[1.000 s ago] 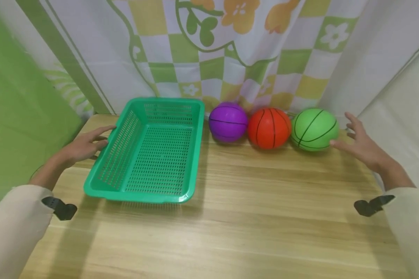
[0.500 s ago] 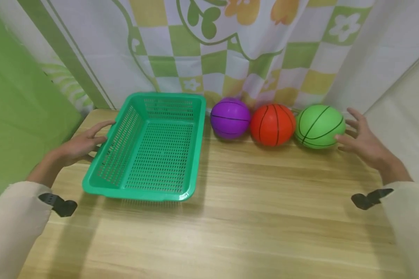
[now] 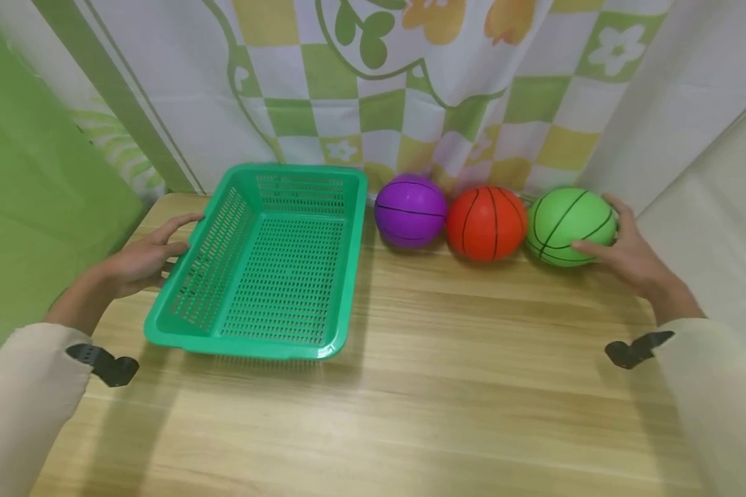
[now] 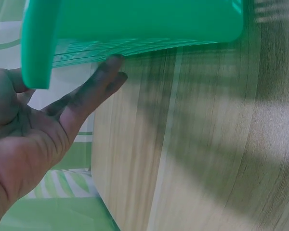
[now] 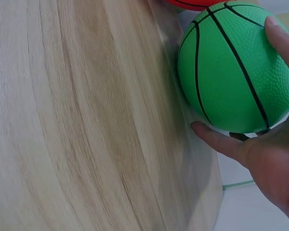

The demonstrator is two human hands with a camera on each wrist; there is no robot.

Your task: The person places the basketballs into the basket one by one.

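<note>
My right hand (image 3: 630,255) is spread around the right side of a green ball (image 3: 566,224) with black basketball lines. In the right wrist view one digit lies over the green ball (image 5: 231,72), while a lower finger (image 5: 214,137) extends just beside its underside. Whether the hand presses the ball cannot be told. My left hand (image 3: 146,259) is at the left side of a green plastic basket (image 3: 342,304), its fingers loosely extended. In the left wrist view, those fingers (image 4: 94,91) reach under the basket's rim (image 4: 36,62), and the thumb is partly hidden behind it.
A red ball (image 3: 487,223) and a purple ball (image 3: 410,211) stand in a row between the basket and the green ball. All are on a wooden table (image 3: 460,386), against a patterned curtain (image 3: 379,117) at the back. White cloth (image 3: 721,200) hangs at the right.
My right hand has moved left, from beside the green ball to around its right side, with the thumb now over its front. The left hand stays by the basket. The view has shifted slightly.
</note>
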